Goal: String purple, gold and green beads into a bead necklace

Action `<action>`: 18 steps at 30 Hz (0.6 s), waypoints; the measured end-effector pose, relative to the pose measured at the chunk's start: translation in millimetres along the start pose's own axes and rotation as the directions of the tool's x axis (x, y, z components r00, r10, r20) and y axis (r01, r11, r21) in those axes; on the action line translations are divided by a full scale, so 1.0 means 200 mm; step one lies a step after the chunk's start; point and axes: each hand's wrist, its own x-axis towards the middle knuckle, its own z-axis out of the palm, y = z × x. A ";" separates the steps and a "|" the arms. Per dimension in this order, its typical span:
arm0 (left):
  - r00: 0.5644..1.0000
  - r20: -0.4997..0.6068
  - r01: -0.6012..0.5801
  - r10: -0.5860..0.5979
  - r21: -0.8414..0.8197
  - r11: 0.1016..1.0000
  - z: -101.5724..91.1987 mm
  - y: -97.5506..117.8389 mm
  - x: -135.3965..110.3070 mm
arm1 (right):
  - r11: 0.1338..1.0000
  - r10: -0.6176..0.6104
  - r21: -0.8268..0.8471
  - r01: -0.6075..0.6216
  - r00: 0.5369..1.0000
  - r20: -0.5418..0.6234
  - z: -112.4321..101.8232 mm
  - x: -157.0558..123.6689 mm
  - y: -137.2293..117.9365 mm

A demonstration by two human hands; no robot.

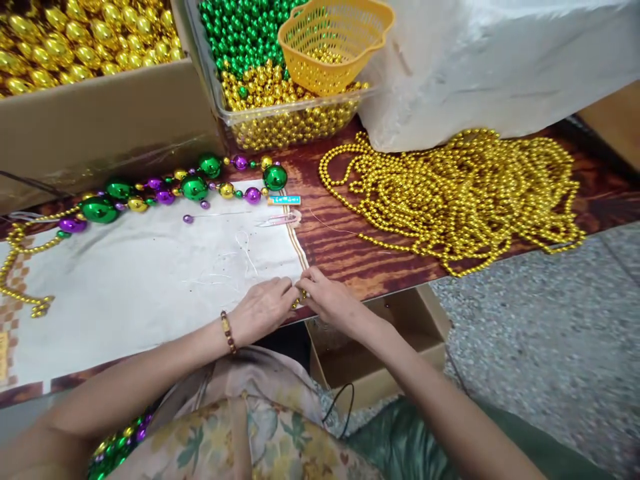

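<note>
- Your left hand (267, 303) and right hand (327, 300) both pinch gold beads (295, 304).
- They lie at your left hand's three o'clock, your right's nine, slanting seven to one; hands equally near.

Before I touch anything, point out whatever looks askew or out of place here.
The yellow basket sits tilted among the beads in the clear bin, rather than level. Loose thread bits lie scattered on the white cloth, looking like stray scraps.
</note>
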 end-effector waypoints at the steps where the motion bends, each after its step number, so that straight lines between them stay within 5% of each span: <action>1: 1.000 0.013 0.011 -0.012 0.025 1.000 0.01 0.01 0.01 | 1.000 -0.002 0.012 0.002 1.000 0.007 -0.01 0.00 0.00; 6: 0.998 0.029 0.059 -0.062 0.099 0.993 0.07 0.03 0.02 | 0.999 0.027 0.042 -0.029 0.999 0.042 -0.03 0.01 0.00; 18: 0.995 -0.030 -0.091 0.095 0.102 0.991 0.10 0.00 0.02 | 0.978 0.151 -0.159 -0.134 0.983 0.105 -0.07 0.02 -0.07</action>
